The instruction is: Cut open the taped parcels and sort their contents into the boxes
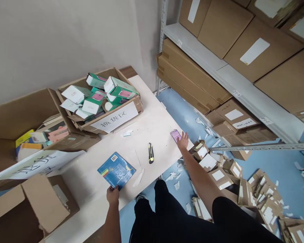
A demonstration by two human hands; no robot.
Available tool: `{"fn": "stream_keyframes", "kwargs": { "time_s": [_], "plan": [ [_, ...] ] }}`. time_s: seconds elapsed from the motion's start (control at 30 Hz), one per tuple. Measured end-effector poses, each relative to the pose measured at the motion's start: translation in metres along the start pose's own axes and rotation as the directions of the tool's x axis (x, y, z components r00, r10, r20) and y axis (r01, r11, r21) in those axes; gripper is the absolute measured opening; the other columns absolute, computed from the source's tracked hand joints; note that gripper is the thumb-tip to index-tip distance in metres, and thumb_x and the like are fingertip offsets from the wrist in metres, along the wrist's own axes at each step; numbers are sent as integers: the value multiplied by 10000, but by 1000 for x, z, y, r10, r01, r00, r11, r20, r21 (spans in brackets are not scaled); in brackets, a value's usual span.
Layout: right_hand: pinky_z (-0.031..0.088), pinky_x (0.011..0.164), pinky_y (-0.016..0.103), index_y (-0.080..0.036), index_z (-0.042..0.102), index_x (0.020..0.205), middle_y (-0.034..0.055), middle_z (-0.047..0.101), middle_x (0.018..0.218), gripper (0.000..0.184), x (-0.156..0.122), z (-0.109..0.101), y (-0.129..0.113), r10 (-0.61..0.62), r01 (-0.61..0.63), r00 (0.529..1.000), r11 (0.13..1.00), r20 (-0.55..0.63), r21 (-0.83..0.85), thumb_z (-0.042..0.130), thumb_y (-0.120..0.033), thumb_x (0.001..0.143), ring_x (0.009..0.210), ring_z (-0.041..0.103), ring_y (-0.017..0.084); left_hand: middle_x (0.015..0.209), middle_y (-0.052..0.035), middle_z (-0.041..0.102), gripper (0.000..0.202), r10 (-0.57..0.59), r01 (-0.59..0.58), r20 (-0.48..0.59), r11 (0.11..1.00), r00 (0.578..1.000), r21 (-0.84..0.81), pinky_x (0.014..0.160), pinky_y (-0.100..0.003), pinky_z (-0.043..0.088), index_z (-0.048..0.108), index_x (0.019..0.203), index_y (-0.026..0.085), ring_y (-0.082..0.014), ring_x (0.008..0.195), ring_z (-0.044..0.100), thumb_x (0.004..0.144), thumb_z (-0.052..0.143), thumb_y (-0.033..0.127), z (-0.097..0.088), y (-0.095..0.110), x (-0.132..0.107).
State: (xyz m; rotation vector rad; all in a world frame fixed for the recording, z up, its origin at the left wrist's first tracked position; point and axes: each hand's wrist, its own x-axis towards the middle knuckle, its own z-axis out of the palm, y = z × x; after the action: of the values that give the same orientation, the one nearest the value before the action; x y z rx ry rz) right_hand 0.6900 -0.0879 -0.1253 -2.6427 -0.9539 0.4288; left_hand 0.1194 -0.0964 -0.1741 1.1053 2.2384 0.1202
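Note:
A blue book (117, 170) with a barcode on its cover is on the white tabletop. My left hand (113, 195) pinches its near edge, thumb on top. Farther right, a phone with a pink screen (176, 135) lies close to the table's right edge. My right hand (182, 141) reaches over it with fingers apart, touching its near side. Between the two hands rests a black and yellow utility knife (151, 153).
An open carton (139, 105) of green and white boxes stands at the back. Left of it are a carton (5, 130) with mixed packages and another open box (45, 202). Cartons fill the metal shelf (225, 69). Small parcels (218, 174) and paper scraps cover the blue floor.

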Motion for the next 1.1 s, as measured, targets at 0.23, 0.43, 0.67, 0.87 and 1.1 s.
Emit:
{"fn": "stream_keyframes", "kwargs": {
  "time_s": [0.23, 0.43, 0.67, 0.87, 1.1],
  "plan": [
    [302, 1251, 543, -190, 355, 1638, 109, 152, 1758, 694, -164, 51, -105, -628, 634, 705, 766, 329, 105, 471, -201, 954, 1607, 151, 340, 979, -68, 747, 547, -39, 139, 197, 839, 980, -526, 782, -321, 636, 509, 1320, 180, -194, 879, 757, 778, 578, 153, -18, 20, -36],
    [345, 1219, 571, -239, 319, 1660, 88, 175, 1756, 863, -272, 107, -168, -620, 727, 354, 654, 700, 212, 524, -74, 838, 1616, 131, 348, 1045, -104, 747, 594, 39, 147, 281, 777, 959, -612, 771, -315, 614, 520, 1351, 196, -192, 896, 745, 773, 639, 124, -40, 29, -51],
    [277, 1268, 484, -237, 436, 1605, 114, 474, 1621, 731, -265, 99, -186, -430, 270, 670, 900, 605, 342, 597, -314, 896, 1542, 362, 312, 1333, -117, 672, 579, 228, 67, 286, 663, 931, -746, 708, -280, 565, 609, 1258, 221, -192, 928, 706, 692, 725, 192, -73, 30, -52],
    [440, 1124, 514, -318, 386, 1598, 166, 503, 1583, 956, -256, 50, -237, -296, -302, 578, 789, 761, 536, 808, -555, 774, 1424, 528, 325, 1373, -82, 630, 584, 602, -109, 336, 581, 724, -807, 750, -299, 553, 635, 1291, 252, -140, 825, 666, 719, 754, 267, -153, 28, -60],
    [549, 999, 472, -251, 670, 1177, 85, 779, 1139, 643, -281, -12, -303, -605, -410, 475, 490, 639, 769, 938, -482, 641, 1090, 737, 307, 1307, -89, 637, 643, 760, -163, 189, 362, 622, -918, 835, -305, 535, 610, 1384, 270, -178, 961, 673, 787, 824, 380, -244, 25, -73]
  ]
}}
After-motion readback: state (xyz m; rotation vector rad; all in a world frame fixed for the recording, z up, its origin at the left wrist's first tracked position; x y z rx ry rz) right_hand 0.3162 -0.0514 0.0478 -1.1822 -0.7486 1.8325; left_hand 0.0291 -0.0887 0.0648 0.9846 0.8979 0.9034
